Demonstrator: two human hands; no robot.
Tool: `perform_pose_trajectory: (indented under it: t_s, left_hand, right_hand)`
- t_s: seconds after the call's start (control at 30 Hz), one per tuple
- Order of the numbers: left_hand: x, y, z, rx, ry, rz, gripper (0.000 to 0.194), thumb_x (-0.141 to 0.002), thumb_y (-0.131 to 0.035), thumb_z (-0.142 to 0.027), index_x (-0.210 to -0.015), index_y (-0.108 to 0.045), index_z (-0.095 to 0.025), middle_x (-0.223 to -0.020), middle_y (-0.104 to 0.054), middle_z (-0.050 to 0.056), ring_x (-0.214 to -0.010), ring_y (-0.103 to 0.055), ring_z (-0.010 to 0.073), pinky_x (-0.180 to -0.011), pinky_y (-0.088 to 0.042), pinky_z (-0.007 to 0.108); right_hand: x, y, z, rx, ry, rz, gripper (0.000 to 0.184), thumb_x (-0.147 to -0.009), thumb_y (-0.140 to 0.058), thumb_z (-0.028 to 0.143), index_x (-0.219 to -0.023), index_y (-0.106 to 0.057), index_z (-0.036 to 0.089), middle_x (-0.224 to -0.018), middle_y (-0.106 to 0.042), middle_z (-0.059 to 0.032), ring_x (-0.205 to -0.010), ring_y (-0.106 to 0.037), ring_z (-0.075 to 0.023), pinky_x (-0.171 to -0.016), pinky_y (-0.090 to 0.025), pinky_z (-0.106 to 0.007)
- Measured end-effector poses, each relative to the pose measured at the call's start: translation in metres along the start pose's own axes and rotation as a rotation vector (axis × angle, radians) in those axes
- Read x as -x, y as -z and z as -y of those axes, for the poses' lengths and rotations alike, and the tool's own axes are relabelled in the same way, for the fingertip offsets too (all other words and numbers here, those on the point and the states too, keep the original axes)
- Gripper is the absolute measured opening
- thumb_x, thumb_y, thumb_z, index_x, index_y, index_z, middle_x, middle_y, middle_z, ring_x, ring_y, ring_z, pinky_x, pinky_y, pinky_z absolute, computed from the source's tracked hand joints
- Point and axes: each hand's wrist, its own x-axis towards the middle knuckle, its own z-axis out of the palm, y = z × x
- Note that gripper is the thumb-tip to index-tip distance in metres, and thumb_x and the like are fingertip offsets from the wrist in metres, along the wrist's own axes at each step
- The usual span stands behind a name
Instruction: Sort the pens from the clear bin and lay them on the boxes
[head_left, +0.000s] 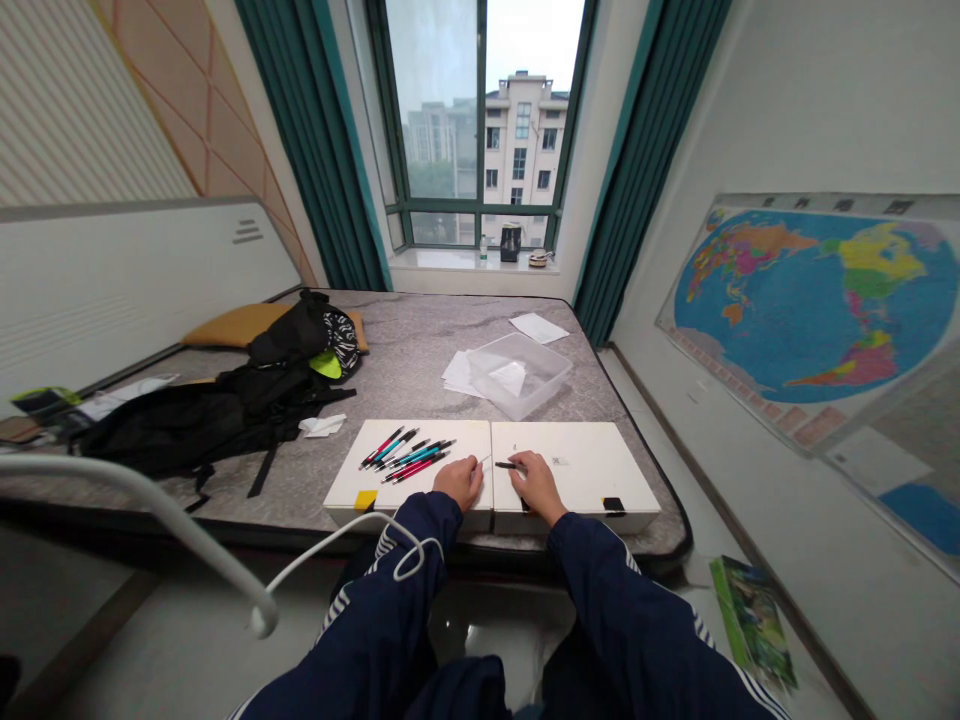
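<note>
My left hand (pixel 460 483) is closed above the left white box (pixel 450 435), fingertips pinched together. A thin pale sliver seems to stick out by its fingertips, too small to name. Between the thumb and fingers of my right hand (pixel 537 483) is a short black pen (pixel 510 465), or part of one, pointing left toward my other hand. That hand rests over the right white box (pixel 592 450). Just left of my left hand lies a loose pile of pens (pixel 412 458) with red, blue and black barrels.
Beyond the boxes a clear plastic bin (pixel 536 395) stands by white papers (pixel 459 373). A black backpack (pixel 195 415) lies at left, with a crumpled tissue (pixel 322 426) near it. A white curved tube (pixel 165 520) crosses the lower left. A green packet (pixel 752 615) is on the floor.
</note>
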Motion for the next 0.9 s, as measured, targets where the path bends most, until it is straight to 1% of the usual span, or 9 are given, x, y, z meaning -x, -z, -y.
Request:
perform_pose_trajectory:
  t_s: [0.1, 0.23, 0.37, 0.47, 0.53, 0.6, 0.7, 0.8, 0.9]
  left_hand:
    - [0.000, -0.001, 0.000, 0.000, 0.005, 0.001, 0.034, -0.098, -0.033, -0.038, -0.084, -0.059, -0.021, -0.075, -0.066, 0.006, -0.073, -0.060, 0.0196, -0.066, -0.036, 0.030]
    - [0.000, -0.003, 0.002, -0.008, 0.002, -0.001, 0.033, -0.098, -0.034, -0.039, -0.085, -0.058, -0.021, -0.075, -0.066, 0.006, -0.073, -0.060, 0.0193, -0.066, -0.036, 0.030]
    - [0.000, -0.004, 0.003, -0.020, -0.014, -0.001, 0.033, -0.099, -0.033, -0.038, -0.086, -0.058, -0.021, -0.075, -0.066, 0.006, -0.072, -0.061, 0.0192, -0.065, -0.036, 0.030]
    - [0.000, -0.003, 0.004, -0.019, -0.057, -0.001, 0.035, -0.100, -0.029, -0.037, -0.088, -0.059, -0.021, -0.076, -0.066, 0.006, -0.073, -0.061, 0.0191, -0.067, -0.037, 0.030]
    - [0.000, -0.001, 0.004, -0.007, -0.088, 0.006, 0.036, -0.101, -0.027, -0.036, -0.091, -0.059, -0.022, -0.079, -0.067, 0.006, -0.075, -0.061, 0.0190, -0.069, -0.038, 0.030]
    - [0.000, 0.000, 0.004, 0.010, -0.102, 0.017, 0.036, -0.101, -0.027, -0.036, -0.093, -0.060, -0.022, -0.082, -0.068, 0.006, -0.077, -0.062, 0.0191, -0.070, -0.038, 0.030]
    - [0.000, 0.003, 0.003, 0.023, -0.098, 0.040, 0.036, -0.102, -0.027, -0.035, -0.097, -0.060, -0.022, -0.084, -0.068, 0.006, -0.079, -0.062, 0.0194, -0.071, -0.039, 0.030]
    - [0.000, 0.006, 0.003, 0.031, -0.113, 0.067, 0.035, -0.101, -0.028, -0.035, -0.099, -0.061, -0.022, -0.085, -0.068, 0.007, -0.079, -0.062, 0.0194, -0.072, -0.040, 0.030]
    - [0.000, 0.006, 0.003, 0.032, -0.136, 0.073, 0.036, -0.101, -0.028, -0.035, -0.099, -0.062, -0.023, -0.085, -0.068, 0.007, -0.080, -0.061, 0.0196, -0.073, -0.040, 0.030]
  right_hand:
    - [0.000, 0.000, 0.002, 0.000, -0.001, -0.012, 0.017, -0.080, -0.058, 0.014, -0.093, -0.067, 0.018, -0.094, -0.067, -0.0079, -0.093, -0.059, -0.0226, -0.088, -0.046, -0.037]
    - [0.000, 0.003, 0.002, -0.057, -0.040, -0.076, 0.014, -0.083, -0.059, 0.021, -0.093, -0.067, 0.017, -0.093, -0.066, -0.0088, -0.092, -0.061, -0.0224, -0.085, -0.048, -0.035]
    - [-0.002, 0.005, 0.003, -0.104, -0.118, -0.141, 0.016, -0.086, -0.055, 0.026, -0.086, -0.068, 0.017, -0.087, -0.067, -0.0078, -0.082, -0.062, -0.0206, -0.078, -0.049, -0.034]
    - [-0.010, 0.006, 0.006, -0.136, -0.161, -0.143, 0.019, -0.085, -0.056, 0.029, -0.083, -0.070, 0.017, -0.084, -0.068, -0.0076, -0.075, -0.062, -0.0193, -0.076, -0.049, -0.034]
    - [-0.018, 0.006, 0.010, -0.198, -0.178, -0.075, 0.021, -0.084, -0.060, 0.033, -0.088, -0.072, 0.016, -0.087, -0.070, -0.0082, -0.073, -0.062, -0.0184, -0.075, -0.050, -0.034]
    - [-0.027, 0.005, 0.013, -0.277, -0.177, 0.049, 0.025, -0.080, -0.067, 0.036, -0.093, -0.073, 0.016, -0.089, -0.072, -0.0083, -0.073, -0.063, -0.0181, -0.074, -0.050, -0.033]
    - [-0.036, 0.000, 0.016, -0.411, -0.204, 0.209, 0.031, -0.074, -0.073, 0.040, -0.094, -0.074, 0.016, -0.083, -0.073, -0.0072, -0.069, -0.063, -0.0177, -0.070, -0.050, -0.032]
    - [-0.037, -0.005, 0.016, -0.561, -0.301, 0.288, 0.033, -0.072, -0.073, 0.042, -0.089, -0.074, 0.014, -0.071, -0.070, -0.0050, -0.060, -0.060, -0.0154, -0.059, -0.048, -0.029]
    - [-0.035, -0.007, 0.016, -0.630, -0.377, 0.315, 0.033, -0.071, -0.074, 0.043, -0.086, -0.072, 0.013, -0.060, -0.065, -0.0022, -0.052, -0.055, -0.0129, -0.048, -0.042, -0.025]
